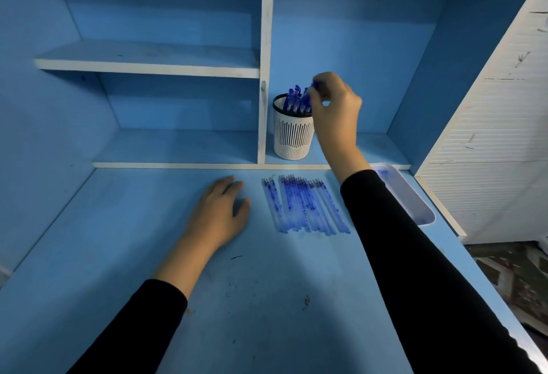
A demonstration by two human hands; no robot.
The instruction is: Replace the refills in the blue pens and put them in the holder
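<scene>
A white slotted pen holder (293,136) stands on the low shelf right of the white divider, with several blue pens (293,101) upright in it. My right hand (335,104) is above the holder's right rim, fingertips pinched on the top of a blue pen (308,96) whose lower end is inside the holder. Several clear refills stained with blue ink (305,204) lie side by side on the blue desk (237,299), just in front of the shelf. My left hand (221,213) rests flat on the desk, left of the refills, holding nothing.
A white tray (412,195) with blue ink stains sits at the desk's right edge, partly behind my right forearm. A white vertical divider (265,77) and a white-edged shelf (148,62) stand behind. A white slatted panel (489,136) closes the right side.
</scene>
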